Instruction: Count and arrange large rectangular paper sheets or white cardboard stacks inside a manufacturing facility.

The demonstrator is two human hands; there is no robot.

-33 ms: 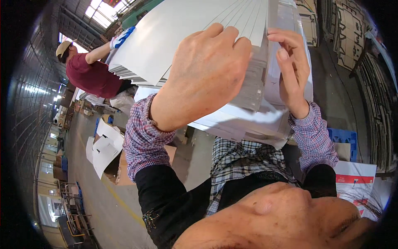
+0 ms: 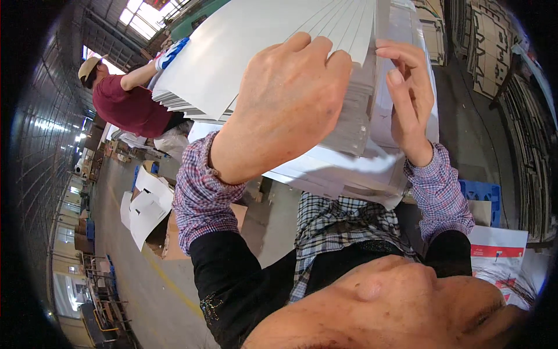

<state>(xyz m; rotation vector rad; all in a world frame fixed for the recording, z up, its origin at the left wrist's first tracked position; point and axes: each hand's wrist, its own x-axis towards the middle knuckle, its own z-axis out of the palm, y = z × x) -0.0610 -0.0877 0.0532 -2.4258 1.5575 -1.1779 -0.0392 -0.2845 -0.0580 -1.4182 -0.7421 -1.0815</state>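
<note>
A tall stack of large white cardboard sheets (image 2: 250, 29) lies in front of me, its top sheets fanned out toward the right. My left hand (image 2: 290, 102) is closed over the near edge of these sheets; its fingertips are hidden beneath the fist. To the right of the fan, my right hand (image 2: 410, 93) is half curled with fingers apart, beside the stack's side, and nothing shows in it. Under the near corner, the edges of lower sheets (image 2: 349, 131) form a greyish layered block.
At the left, a co-worker (image 2: 131, 104) in a dark red shirt has a gloved hand (image 2: 172, 53) on the stack's far left edge. Cardboard scraps (image 2: 152, 203) lie on the floor. Patterned boards (image 2: 493, 52) stand at the right, near a blue pallet (image 2: 485, 195) and a red-and-white box (image 2: 494, 250).
My left hand has shifted very slightly to the left. The right hand and the stack look the same.
</note>
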